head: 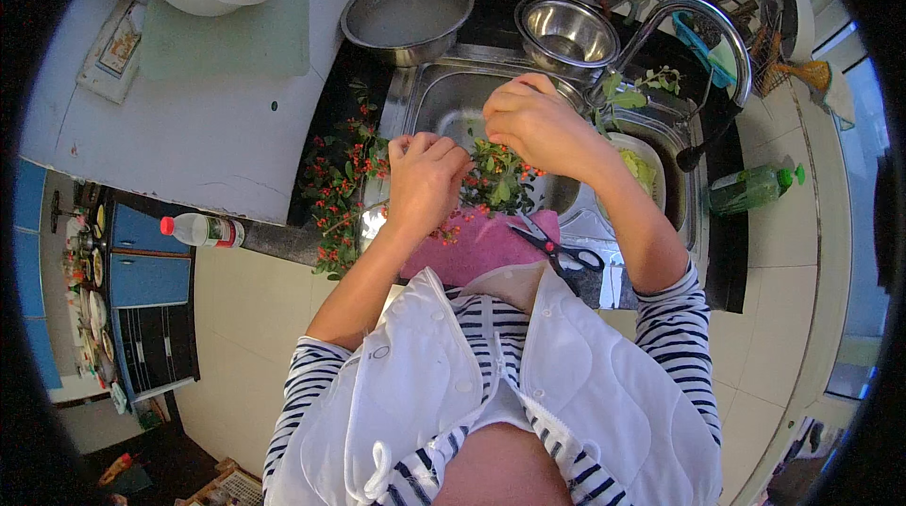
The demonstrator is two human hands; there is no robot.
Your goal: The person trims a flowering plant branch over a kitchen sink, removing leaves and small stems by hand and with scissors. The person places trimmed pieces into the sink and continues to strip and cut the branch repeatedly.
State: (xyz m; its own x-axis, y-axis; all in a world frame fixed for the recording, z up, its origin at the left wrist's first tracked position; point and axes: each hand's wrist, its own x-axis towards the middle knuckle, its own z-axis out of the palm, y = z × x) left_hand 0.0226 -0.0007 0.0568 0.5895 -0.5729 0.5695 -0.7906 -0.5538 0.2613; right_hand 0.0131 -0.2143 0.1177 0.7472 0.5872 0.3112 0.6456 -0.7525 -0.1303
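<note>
Over the sink's near edge, my left hand (427, 177) has its fingers curled at leafy branches with red berries (499, 173); whether they are closed on a stem cannot be made out. My right hand (534, 124) is up and to the right, above the steel sink basin (446, 106), its fingertips bent together and partly hidden. More berry branches (340, 187) lie on the black counter to the left. A pink cloth (453, 251) covers the front edge. Black-handled scissors (555, 245) lie on it with their blades slightly apart, below my right hand.
Behind the sink stand a large steel pan (407, 14) and steel bowls (566, 35). A curved faucet (736, 46) rises at the right. A white basket (655, 152) with green leaves sits in the smaller basin. A green bottle (750, 189) is further right, a clear bottle (205, 230) left.
</note>
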